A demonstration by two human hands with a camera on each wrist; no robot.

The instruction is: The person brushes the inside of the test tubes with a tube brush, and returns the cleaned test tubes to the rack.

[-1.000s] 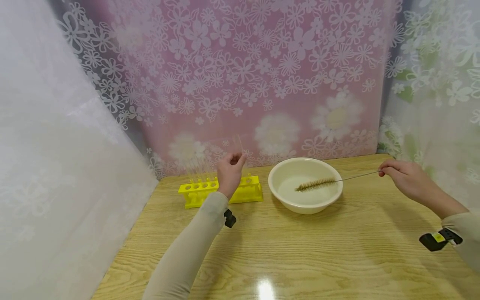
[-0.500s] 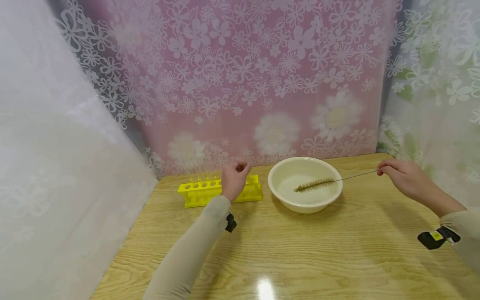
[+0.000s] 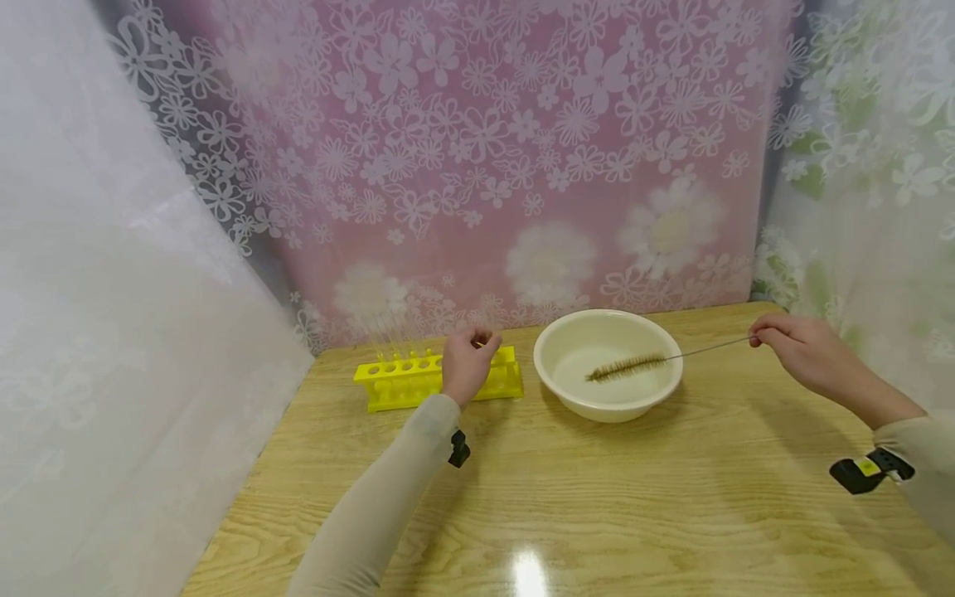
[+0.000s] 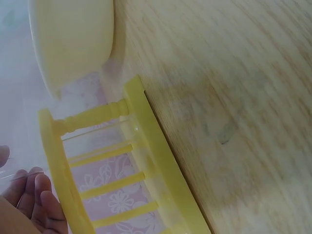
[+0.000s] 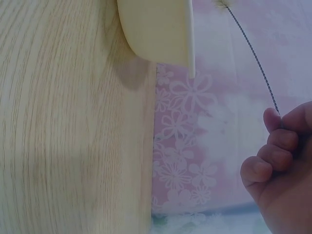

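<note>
My left hand [image 3: 466, 365] is over the right half of a yellow test tube rack [image 3: 395, 377], thumb and index finger close together. In the left wrist view, a clear test tube [image 4: 23, 175] shows faintly between thumb and fingers, right at the upper plate of the rack. Several glass test tubes [image 3: 391, 336] stand at the left end of the rack. Out to the right, my right hand [image 3: 813, 352] pinches the twisted wire handle [image 5: 253, 51] of a test tube brush [image 3: 627, 367]. The bristles hang over the cream basin [image 3: 545, 385].
The basin stands just right of the rack on a wood-grain table [image 3: 597, 497]. Behind them hangs a pink flowered curtain [image 3: 485, 166], with pale sheets [image 3: 134, 290] at both sides. Both wrists wear small black cameras.
My left hand has moved down and slightly right; the test tube that stuck up above its fingers no longer shows there. The right hand and brush have hardly moved.
</note>
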